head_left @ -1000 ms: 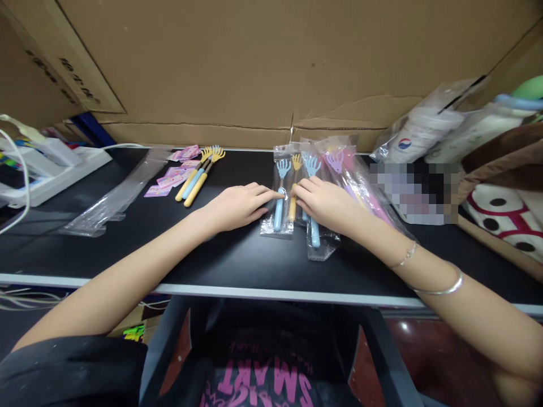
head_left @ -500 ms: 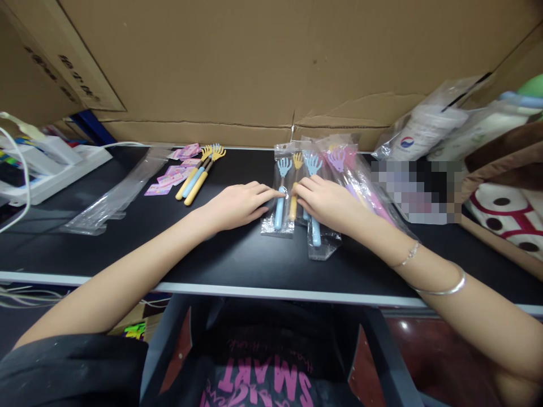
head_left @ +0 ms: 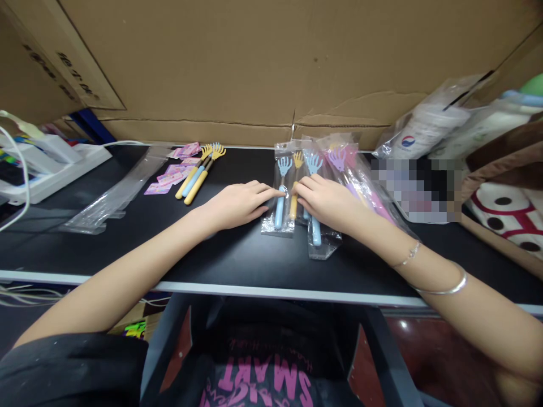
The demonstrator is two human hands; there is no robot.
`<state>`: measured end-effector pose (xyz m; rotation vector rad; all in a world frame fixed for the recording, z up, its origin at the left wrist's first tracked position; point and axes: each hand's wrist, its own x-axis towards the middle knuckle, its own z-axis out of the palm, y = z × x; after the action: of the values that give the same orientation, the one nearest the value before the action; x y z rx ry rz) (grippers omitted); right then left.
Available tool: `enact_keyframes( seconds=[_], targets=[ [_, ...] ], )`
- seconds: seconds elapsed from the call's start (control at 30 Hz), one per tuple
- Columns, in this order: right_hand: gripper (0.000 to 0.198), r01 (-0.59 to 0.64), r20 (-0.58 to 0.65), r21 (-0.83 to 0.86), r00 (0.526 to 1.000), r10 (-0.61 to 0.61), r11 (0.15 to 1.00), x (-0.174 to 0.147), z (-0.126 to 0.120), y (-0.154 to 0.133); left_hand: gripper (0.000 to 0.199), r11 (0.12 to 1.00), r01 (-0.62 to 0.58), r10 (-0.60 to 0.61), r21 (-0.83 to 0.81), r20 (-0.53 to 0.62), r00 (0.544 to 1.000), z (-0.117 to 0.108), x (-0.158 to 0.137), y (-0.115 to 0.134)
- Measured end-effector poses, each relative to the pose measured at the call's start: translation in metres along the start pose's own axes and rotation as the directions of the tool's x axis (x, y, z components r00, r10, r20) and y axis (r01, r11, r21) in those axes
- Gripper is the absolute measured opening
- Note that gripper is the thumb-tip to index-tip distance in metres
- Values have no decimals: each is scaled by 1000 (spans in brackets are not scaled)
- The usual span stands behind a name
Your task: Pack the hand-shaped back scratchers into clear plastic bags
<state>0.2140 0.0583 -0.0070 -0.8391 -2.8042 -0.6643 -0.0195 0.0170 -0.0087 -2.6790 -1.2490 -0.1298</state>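
Observation:
Several back scratchers in clear plastic bags lie side by side at the middle right of the black table. My left hand (head_left: pixel 244 204) rests with fingers stretched out, its index fingertip on the leftmost bagged blue back scratcher (head_left: pixel 279 210). Over the neighbouring bags lies my right hand (head_left: pixel 328 198), fingers extended, touching near a bagged yellow back scratcher (head_left: pixel 293 208); another blue back scratcher (head_left: pixel 316 230) passes beneath it. A bagged purple back scratcher (head_left: pixel 337 160) shows beyond that hand. Unbagged back scratchers (head_left: pixel 197 186) with yellow and blue handles lie to the left.
Small pink-purple cards (head_left: pixel 172 175) and flat clear bags (head_left: pixel 121 189) lie at left, beside a white power strip (head_left: pixel 63 172). A bagged cup (head_left: pixel 430 133) and a brown cloth bag (head_left: pixel 500 164) stand at right. Cardboard (head_left: pixel 254 68) walls the back; the table's front edge (head_left: pixel 271 291) is pale.

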Motion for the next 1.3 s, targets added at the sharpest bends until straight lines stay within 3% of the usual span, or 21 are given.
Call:
enact_keyframes(
  seconds=[1.3],
  targets=[
    [18,-3,-12,-9,1000,3,1000,-1,2,0,42,1000,-1,1,1,6,1000,0,0,0]
  ],
)
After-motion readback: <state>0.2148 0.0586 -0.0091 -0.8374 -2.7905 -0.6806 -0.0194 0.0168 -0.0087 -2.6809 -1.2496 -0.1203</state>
